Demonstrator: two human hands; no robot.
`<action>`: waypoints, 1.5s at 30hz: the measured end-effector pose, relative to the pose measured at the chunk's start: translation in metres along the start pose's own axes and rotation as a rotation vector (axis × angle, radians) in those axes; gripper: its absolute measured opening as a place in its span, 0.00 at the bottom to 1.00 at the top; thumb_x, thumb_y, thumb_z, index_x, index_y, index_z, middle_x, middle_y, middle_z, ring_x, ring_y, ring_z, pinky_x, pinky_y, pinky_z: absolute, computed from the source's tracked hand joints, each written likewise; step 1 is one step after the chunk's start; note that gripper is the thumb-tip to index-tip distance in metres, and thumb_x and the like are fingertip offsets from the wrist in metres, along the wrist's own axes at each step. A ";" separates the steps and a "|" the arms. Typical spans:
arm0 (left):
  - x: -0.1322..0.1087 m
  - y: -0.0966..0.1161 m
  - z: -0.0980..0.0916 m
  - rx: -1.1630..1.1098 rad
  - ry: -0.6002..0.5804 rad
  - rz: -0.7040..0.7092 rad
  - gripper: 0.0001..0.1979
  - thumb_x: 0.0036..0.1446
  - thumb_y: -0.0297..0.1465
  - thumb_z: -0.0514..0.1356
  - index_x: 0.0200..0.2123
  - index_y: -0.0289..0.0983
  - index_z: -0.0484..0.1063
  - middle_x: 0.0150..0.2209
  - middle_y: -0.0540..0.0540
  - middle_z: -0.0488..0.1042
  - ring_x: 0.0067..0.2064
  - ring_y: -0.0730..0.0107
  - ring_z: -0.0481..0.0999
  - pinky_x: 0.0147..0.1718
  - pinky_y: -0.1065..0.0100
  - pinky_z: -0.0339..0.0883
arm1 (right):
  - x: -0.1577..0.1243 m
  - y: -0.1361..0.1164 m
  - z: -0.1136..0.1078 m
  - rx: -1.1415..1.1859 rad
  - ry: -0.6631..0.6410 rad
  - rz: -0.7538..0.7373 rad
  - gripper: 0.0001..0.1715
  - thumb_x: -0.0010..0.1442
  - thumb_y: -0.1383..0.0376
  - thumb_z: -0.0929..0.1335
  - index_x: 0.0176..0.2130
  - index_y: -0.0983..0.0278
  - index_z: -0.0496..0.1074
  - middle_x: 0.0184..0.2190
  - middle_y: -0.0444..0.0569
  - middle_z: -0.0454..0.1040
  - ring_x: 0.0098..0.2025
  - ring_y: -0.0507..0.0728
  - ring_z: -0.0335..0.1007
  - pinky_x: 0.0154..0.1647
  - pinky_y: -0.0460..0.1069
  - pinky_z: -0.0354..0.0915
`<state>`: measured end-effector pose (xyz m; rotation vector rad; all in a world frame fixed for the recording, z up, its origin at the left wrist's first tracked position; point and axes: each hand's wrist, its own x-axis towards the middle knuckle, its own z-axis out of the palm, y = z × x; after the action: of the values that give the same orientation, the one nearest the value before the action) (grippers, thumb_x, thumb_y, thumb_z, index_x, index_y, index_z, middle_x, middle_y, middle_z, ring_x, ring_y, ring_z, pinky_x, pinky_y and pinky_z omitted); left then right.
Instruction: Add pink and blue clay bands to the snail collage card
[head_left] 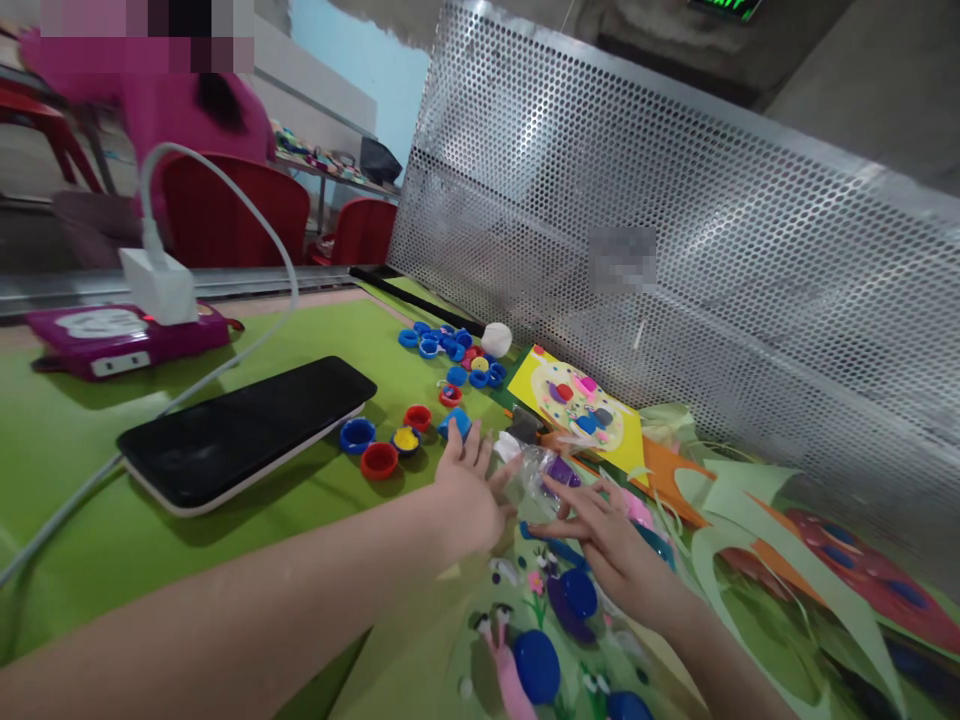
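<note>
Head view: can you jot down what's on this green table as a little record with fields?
left hand: open, fingers spread, beside a clear plastic bag
right hand: open, fingertips near a purple lump at the bag
bottle caps: blue and red, loose beyond the hands
phone: dark screen, lying flat
charger: white, on a magenta power strip
yellow card: bears coloured clay shapes
backdrop: perforated metal panel

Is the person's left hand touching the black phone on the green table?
Apart. In the head view, green table and coloured bottle caps lie between the left hand and the black phone.
</note>
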<state>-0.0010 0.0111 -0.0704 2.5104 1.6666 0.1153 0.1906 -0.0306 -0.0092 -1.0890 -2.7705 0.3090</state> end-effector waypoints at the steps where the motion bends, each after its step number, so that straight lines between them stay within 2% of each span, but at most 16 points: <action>1: 0.000 0.001 -0.003 -0.001 -0.014 -0.004 0.32 0.52 0.48 0.51 0.60 0.50 0.51 0.64 0.44 0.49 0.65 0.43 0.36 0.55 0.35 0.23 | -0.001 0.001 -0.001 -0.008 -0.007 -0.007 0.42 0.54 0.78 0.54 0.64 0.60 0.39 0.44 0.47 0.76 0.48 0.61 0.64 0.52 0.63 0.51; 4: -0.002 0.002 -0.010 -0.002 -0.043 -0.010 0.32 0.52 0.48 0.52 0.60 0.50 0.51 0.64 0.44 0.49 0.65 0.44 0.37 0.56 0.35 0.24 | -0.004 0.004 -0.004 -0.027 0.023 -0.018 0.40 0.55 0.77 0.54 0.64 0.59 0.40 0.42 0.46 0.77 0.50 0.60 0.63 0.54 0.64 0.48; 8: -0.005 0.003 -0.014 0.003 -0.059 -0.013 0.32 0.53 0.46 0.51 0.61 0.50 0.49 0.65 0.45 0.47 0.65 0.45 0.35 0.55 0.35 0.22 | -0.007 0.009 -0.007 -0.021 0.078 0.054 0.39 0.56 0.76 0.55 0.64 0.58 0.40 0.42 0.46 0.77 0.53 0.59 0.62 0.55 0.63 0.48; 13: -0.002 0.002 -0.011 0.009 -0.065 -0.008 0.32 0.52 0.46 0.51 0.60 0.50 0.49 0.65 0.44 0.47 0.65 0.46 0.35 0.56 0.36 0.23 | -0.007 0.010 -0.005 -0.035 -0.024 -0.002 0.40 0.56 0.77 0.54 0.64 0.61 0.40 0.42 0.49 0.77 0.56 0.59 0.59 0.58 0.64 0.45; 21: -0.002 -0.002 0.001 -0.004 0.007 0.009 0.32 0.53 0.49 0.48 0.61 0.51 0.48 0.65 0.46 0.48 0.65 0.46 0.34 0.56 0.37 0.22 | -0.003 0.001 -0.001 -0.068 -0.064 -0.012 0.44 0.51 0.78 0.55 0.65 0.63 0.43 0.51 0.51 0.71 0.59 0.60 0.57 0.56 0.62 0.52; 25: -0.003 -0.001 -0.004 -0.018 0.008 0.011 0.32 0.53 0.49 0.49 0.60 0.50 0.51 0.64 0.45 0.51 0.65 0.45 0.38 0.56 0.36 0.25 | -0.006 0.005 -0.004 -0.026 -0.058 -0.004 0.44 0.53 0.78 0.55 0.65 0.61 0.38 0.47 0.48 0.74 0.59 0.58 0.55 0.58 0.64 0.45; 29: 0.001 0.000 -0.003 -0.019 0.008 -0.005 0.32 0.51 0.48 0.51 0.59 0.51 0.53 0.63 0.45 0.53 0.65 0.45 0.39 0.56 0.37 0.25 | -0.008 0.007 -0.008 0.004 -0.073 -0.001 0.42 0.53 0.78 0.55 0.64 0.61 0.39 0.45 0.48 0.76 0.59 0.58 0.56 0.59 0.66 0.40; 34: 0.000 -0.002 0.004 -0.034 0.043 -0.003 0.31 0.52 0.49 0.51 0.59 0.52 0.53 0.64 0.46 0.52 0.65 0.45 0.39 0.57 0.38 0.25 | -0.006 0.003 -0.006 -0.035 -0.091 0.000 0.43 0.52 0.78 0.55 0.64 0.63 0.39 0.45 0.49 0.75 0.60 0.59 0.55 0.59 0.65 0.42; 39: -0.003 -0.004 0.003 -0.030 0.041 0.013 0.32 0.54 0.51 0.48 0.61 0.50 0.49 0.65 0.43 0.47 0.65 0.46 0.36 0.56 0.38 0.24 | -0.005 0.001 -0.003 -0.047 -0.062 -0.026 0.44 0.51 0.78 0.55 0.65 0.63 0.39 0.46 0.49 0.75 0.58 0.59 0.57 0.57 0.63 0.47; 42: -0.004 -0.002 -0.002 -0.027 0.028 0.012 0.32 0.53 0.50 0.49 0.60 0.50 0.50 0.65 0.44 0.48 0.65 0.44 0.37 0.56 0.37 0.24 | -0.005 -0.001 -0.002 -0.030 -0.054 -0.035 0.43 0.52 0.77 0.55 0.65 0.63 0.40 0.47 0.50 0.74 0.58 0.59 0.57 0.55 0.62 0.51; 45: -0.005 0.000 -0.007 -0.023 0.012 0.004 0.32 0.53 0.50 0.49 0.60 0.50 0.51 0.64 0.45 0.51 0.65 0.44 0.39 0.56 0.37 0.26 | -0.006 0.000 -0.002 -0.009 -0.003 0.017 0.39 0.56 0.75 0.54 0.64 0.61 0.39 0.47 0.50 0.74 0.56 0.60 0.59 0.55 0.63 0.51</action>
<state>-0.0042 0.0069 -0.0632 2.5021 1.6549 0.1492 0.1956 -0.0342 -0.0077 -1.1153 -2.7694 0.3015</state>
